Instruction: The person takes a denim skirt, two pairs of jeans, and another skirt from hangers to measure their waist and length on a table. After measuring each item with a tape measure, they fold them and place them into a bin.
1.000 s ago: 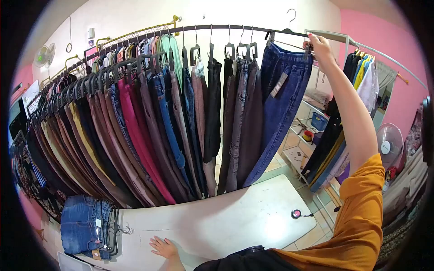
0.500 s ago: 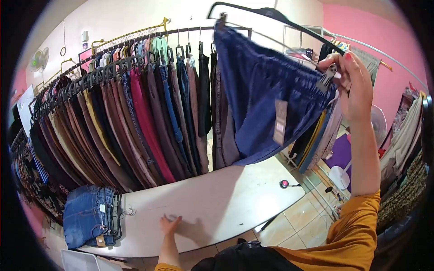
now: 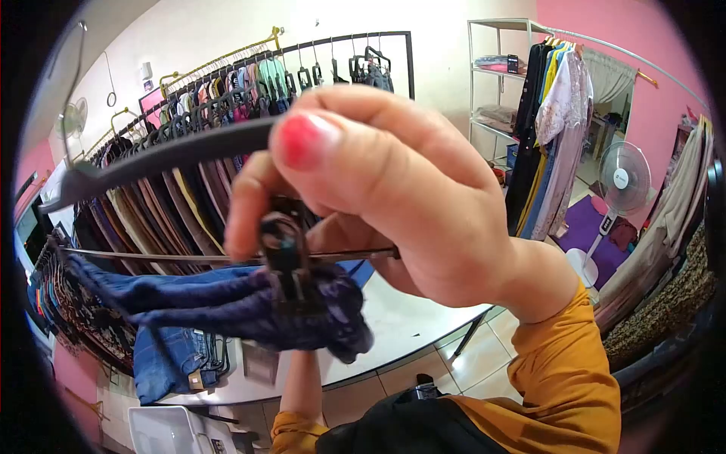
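Close to the camera, my right hand [image 3: 423,197] is closed around the end of a black clip hanger [image 3: 166,155], with the thumb along its bar. A metal clip [image 3: 283,250] under my fingers grips the gathered waist of a dark blue garment [image 3: 204,303]. The garment hangs side-on, and a blurred tag [image 3: 259,363] dangles below it. My left forearm [image 3: 302,382] rises from below, over the white table [image 3: 423,310]. The garment hides my left hand, so its fingers do not show. Folded blue jeans [image 3: 170,359] on hangers lie at the table's left end.
Beyond the table runs a long rack of hanging trousers [image 3: 144,219]. At the right stand a shelf [image 3: 499,98], a rail of clothes [image 3: 560,113] and a standing fan [image 3: 624,178]. A white plastic bin [image 3: 162,431] sits at the lower left.
My right hand has brought the hanger and garment from the upper right to close in front of the camera, turning it side-on. My left hand has passed from sight behind the garment.
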{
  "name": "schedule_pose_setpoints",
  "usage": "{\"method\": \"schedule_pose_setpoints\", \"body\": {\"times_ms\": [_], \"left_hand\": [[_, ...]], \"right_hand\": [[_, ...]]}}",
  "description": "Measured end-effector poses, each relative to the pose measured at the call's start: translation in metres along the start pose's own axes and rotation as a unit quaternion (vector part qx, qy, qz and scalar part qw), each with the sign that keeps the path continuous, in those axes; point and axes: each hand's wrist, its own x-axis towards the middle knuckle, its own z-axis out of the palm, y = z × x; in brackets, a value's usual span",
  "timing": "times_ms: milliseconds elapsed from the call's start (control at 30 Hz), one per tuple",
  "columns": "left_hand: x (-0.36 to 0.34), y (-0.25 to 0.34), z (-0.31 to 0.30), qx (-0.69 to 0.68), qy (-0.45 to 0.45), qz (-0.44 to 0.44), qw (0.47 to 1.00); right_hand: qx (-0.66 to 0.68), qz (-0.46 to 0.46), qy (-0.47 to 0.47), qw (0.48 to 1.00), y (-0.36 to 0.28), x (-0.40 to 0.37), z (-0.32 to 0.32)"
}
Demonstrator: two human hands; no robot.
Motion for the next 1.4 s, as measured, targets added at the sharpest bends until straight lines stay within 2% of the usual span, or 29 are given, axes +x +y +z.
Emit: {"method": "schedule_pose_setpoints", "body": {"times_ms": [33, 100, 133, 167, 200, 233, 267, 300, 333, 367, 433, 467, 533, 567, 633, 700, 767, 833, 900, 967, 1033, 1100, 1133, 1167, 1233, 1267, 1300, 1367, 1400], "left_hand": [[-0.015, -0.02, -0.027, 0.001, 0.012, -0.03, 0.999], [-0.042, -0.052, -0.077, 0.004, 0.037, -0.093, 0.995], [-0.054, -0.061, -0.095, 0.007, 0.051, -0.127, 0.991], [-0.066, -0.062, -0.107, 0.01, 0.066, -0.162, 0.985], [-0.043, -0.036, -0.111, 0.013, 0.082, -0.197, 0.977], [-0.141, -0.103, -0.149, 0.016, 0.098, -0.233, 0.968], [-0.148, -0.095, -0.152, 0.019, 0.113, -0.267, 0.957], [-0.173, -0.007, -0.167, 0.027, 0.141, -0.199, 0.97], [-0.198, 0.016, -0.187, 0.029, 0.114, -0.27, 0.956], [-0.223, 0.016, -0.2, -0.072, 0.085, -0.284, 0.952], [-0.22, 0.12, -0.214, -0.067, -0.005, -0.422, 0.904], [-0.233, 0.11, -0.222, -0.065, 0.004, -0.431, 0.9], [-0.257, 0.065, -0.234, -0.137, -0.145, -0.376, 0.905], [-0.255, 0.049, -0.224, -0.138, -0.137, -0.382, 0.903], [-0.245, 0.026, -0.205, -0.197, -0.047, -0.296, 0.934], [-0.206, 0.05, -0.177, 0.006, 0.074, -0.391, 0.918], [-0.186, 0.02, -0.138, 0.087, 0.148, -0.223, 0.96], [-0.158, -0.003, -0.097, 0.137, 0.105, -0.099, 0.98], [-0.13, -0.017, -0.051, 0.11, 0.063, -0.015, 0.992], [-0.11, -0.029, -0.012, -0.14, 0.013, -0.185, 0.973], [-0.093, -0.041, 0.013, -0.14, 0.004, -0.195, 0.971], [-0.076, -0.037, 0.035, 0.103, 0.02, -0.06, 0.993], [-0.065, -0.041, 0.049, 0.035, 0.032, -0.045, 0.998], [-0.059, -0.043, 0.06, 0.034, 0.028, -0.046, 0.998], [-0.034, -0.026, 0.077, -0.029, -0.055, -0.15, 0.987], [-0.024, -0.036, 0.086, 0.057, -0.039, -0.14, 0.988], [-0.015, -0.045, 0.095, 0.059, -0.042, -0.14, 0.988], [-0.002, -0.064, 0.114, 0.079, -0.003, -0.123, 0.989], [-0.001, -0.074, 0.124, 0.081, -0.007, -0.127, 0.989]], "right_hand": [[0.001, 0.001, -0.003, 1.0, 0.001, 0.003, 0.001], [-0.001, -0.141, -0.024, 0.99, 0.005, 0.014, -0.004], [-0.009, -0.197, 0.003, 0.98, 0.013, 0.014, -0.01], [0.022, -0.125, -0.008, 0.992, 0.008, 0.016, -0.019], [0.02, -0.145, 0.024, 0.989, 0.011, 0.018, -0.025], [0.018, -0.164, 0.056, 0.985, 0.019, 0.019, -0.031], [0.021, -0.168, 0.052, 0.984, 0.029, 0.018, -0.044], [0.024, -0.171, 0.048, 0.984, 0.041, 0.017, -0.057], [0.059, -0.154, 0.082, 0.983, 0.054, 0.013, -0.06], [0.094, -0.134, 0.117, 0.98, 0.068, 0.007, -0.062], [0.118, -0.101, 0.123, 0.98, 0.103, -0.007, -0.076], [0.128, -0.067, 0.148, 0.978, 0.117, -0.017, -0.079], [0.146, -0.014, 0.185, 0.972, 0.146, -0.037, -0.087], [0.155, 0.004, 0.2, 0.967, 0.163, -0.048, -0.093], [0.156, 0.023, 0.189, 0.969, 0.193, -0.071, -0.111], [0.162, 0.046, 0.218, 0.961, 0.218, -0.097, -0.122], [0.16, 0.098, 0.227, 0.956, 0.235, -0.125, -0.135], [0.159, 0.125, 0.195, 0.96, 0.252, -0.153, -0.145], [0.171, 0.18, 0.205, 0.947, 0.264, -0.175, -0.154], [0.168, 0.215, 0.221, 0.936, 0.271, -0.189, -0.175], [0.173, 0.241, 0.226, 0.928, 0.273, -0.201, -0.207], [0.129, 0.246, 0.207, 0.938, 0.281, -0.211, -0.246], [0.116, 0.267, 0.2, 0.935, 0.284, -0.211, -0.265], [0.104, 0.288, 0.192, 0.932, 0.29, -0.208, -0.283], [0.044, 0.311, 0.211, 0.926, 0.308, -0.19, -0.313], [0.0, 0.326, 0.209, 0.922, 0.321, -0.179, -0.326], [-0.043, 0.341, 0.206, 0.916, 0.34, -0.169, -0.341], [-0.266, 0.356, 0.204, 0.872, 0.395, -0.16, -0.371], [-0.425, 0.307, 0.201, 0.827, 0.419, -0.163, -0.374]]}}
